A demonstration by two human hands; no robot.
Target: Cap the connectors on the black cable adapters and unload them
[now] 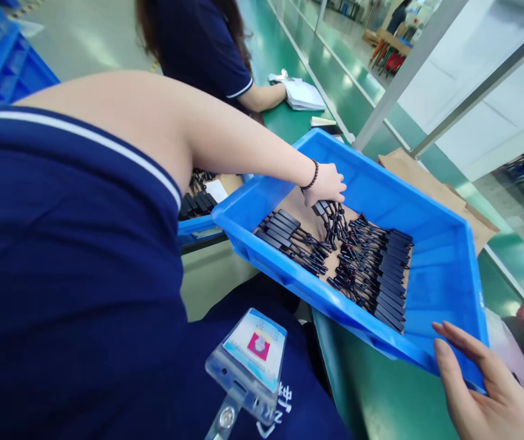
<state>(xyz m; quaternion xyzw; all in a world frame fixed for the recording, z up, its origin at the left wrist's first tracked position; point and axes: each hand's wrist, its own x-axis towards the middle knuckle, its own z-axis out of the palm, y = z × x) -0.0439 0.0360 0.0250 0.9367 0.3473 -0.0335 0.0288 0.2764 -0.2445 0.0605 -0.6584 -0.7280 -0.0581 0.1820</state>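
My left hand (324,186), with a dark beaded bracelet at the wrist, reaches into a blue plastic bin (271,278). Its fingers are curled down over a bunch of black adapters with short cables (332,219), partly hidden beneath the hand. To the near left in the bin lies a small row of black adapters (280,229), their cables pointing inward. A longer row of the same adapters (390,275) runs along the right part. Brown cardboard lies under them. At the bin's near right corner my right hand (495,385) is open, fingers stretched out beside the rim, holding nothing.
The bin rests on a green table (403,391). Behind my left arm is another blue bin (200,226) with more adapters. A co-worker (202,49) sits beyond, one arm near a stack of papers (305,95). Brown paper (440,189) lies behind the bin.
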